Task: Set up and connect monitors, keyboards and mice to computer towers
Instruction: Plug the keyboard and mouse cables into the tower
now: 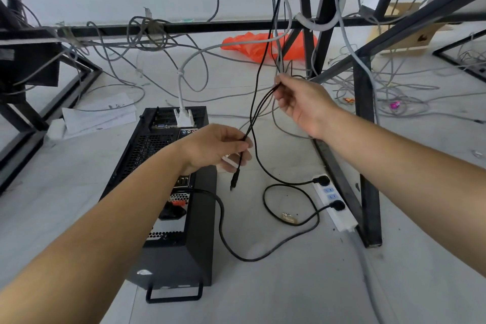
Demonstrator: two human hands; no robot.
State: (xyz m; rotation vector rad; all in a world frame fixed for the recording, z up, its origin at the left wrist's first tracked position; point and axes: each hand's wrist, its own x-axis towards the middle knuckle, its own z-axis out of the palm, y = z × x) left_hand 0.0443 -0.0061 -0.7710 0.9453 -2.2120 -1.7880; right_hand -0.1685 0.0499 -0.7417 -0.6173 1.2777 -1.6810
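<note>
Cables (252, 118) pinched by left hand (218, 148) and right hand (302, 102), beside tower's (200, 218) edge.

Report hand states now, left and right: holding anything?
Left hand: pinching thin black cables near their plug ends.
Right hand: gripping the same cables higher up.

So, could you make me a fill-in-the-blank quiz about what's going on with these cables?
The left hand holds a thin cable coloured ____.
The connector plugged into the tower is ____.
The power strip carries ____ black plugs.
The plastic bag on the floor is ____.
Missing words: black, white, two, orange.
</note>
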